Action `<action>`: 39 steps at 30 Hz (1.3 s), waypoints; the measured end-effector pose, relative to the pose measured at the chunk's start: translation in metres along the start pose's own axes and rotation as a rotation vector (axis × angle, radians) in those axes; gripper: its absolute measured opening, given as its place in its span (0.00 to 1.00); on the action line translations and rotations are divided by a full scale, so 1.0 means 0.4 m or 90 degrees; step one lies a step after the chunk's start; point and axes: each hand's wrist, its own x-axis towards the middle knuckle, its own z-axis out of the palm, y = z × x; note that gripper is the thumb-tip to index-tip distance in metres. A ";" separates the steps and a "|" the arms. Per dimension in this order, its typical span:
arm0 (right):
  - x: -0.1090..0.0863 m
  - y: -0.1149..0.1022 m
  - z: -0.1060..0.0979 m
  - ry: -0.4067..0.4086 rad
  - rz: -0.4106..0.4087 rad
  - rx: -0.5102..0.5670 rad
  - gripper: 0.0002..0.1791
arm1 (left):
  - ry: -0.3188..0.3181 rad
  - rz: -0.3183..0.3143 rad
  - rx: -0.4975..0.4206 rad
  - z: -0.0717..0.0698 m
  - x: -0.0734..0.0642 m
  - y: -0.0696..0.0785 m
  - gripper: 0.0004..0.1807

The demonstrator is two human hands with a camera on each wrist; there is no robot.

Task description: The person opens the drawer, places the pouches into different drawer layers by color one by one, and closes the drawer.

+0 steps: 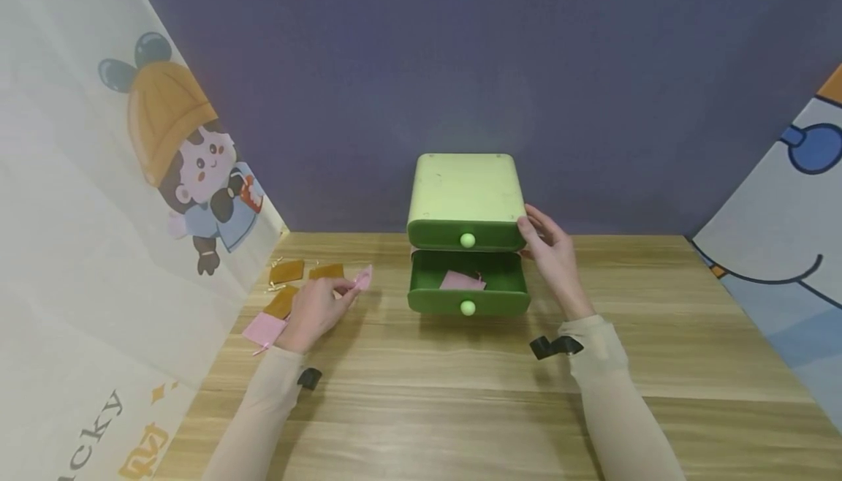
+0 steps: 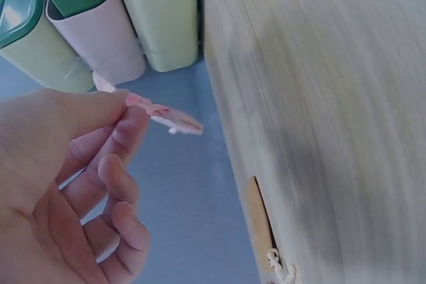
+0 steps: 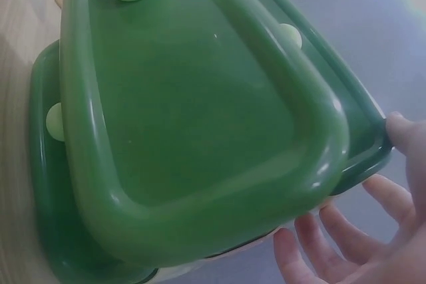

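Note:
My left hand (image 1: pixel 319 311) pinches a small pink drawstring pouch (image 1: pixel 363 278) between thumb and fingertips, above the table left of the drawer cabinet (image 1: pixel 468 185). In the left wrist view the pouch (image 2: pixel 176 121) appears thin, almost edge-on. The cabinet has a pale green top and dark green drawers. Its middle drawer (image 3: pixel 200 98) is pulled out, and another pink pouch (image 1: pixel 463 281) lies inside. My right hand (image 1: pixel 555 262) rests on the cabinet's right side, thumb at the top drawer's (image 1: pixel 434 235) front corner, fingertips along the side wall. The bottom drawer (image 3: pixel 50 184) appears closed.
Brown pouches (image 1: pixel 286 271) with pale cords lie on the wooden table (image 1: pixel 408 408) around my left hand, near another pink pouch (image 1: pixel 264 329). A dark blue wall (image 1: pixel 355 101) stands behind the cabinet. Printed panels (image 1: pixel 79 174) flank the table.

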 end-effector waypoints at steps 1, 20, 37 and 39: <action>0.000 0.000 0.000 0.000 0.000 -0.001 0.36 | 0.000 0.001 -0.002 0.000 0.000 0.002 0.14; 0.003 0.008 0.005 0.011 -0.014 0.009 0.36 | 0.010 0.029 -0.020 -0.008 0.000 0.028 0.11; 0.005 0.012 0.004 0.016 -0.012 0.007 0.35 | 0.115 0.069 -0.059 -0.013 -0.002 0.051 0.09; 0.004 0.012 0.003 0.017 -0.010 0.007 0.35 | 0.117 0.069 -0.064 -0.015 -0.002 0.055 0.10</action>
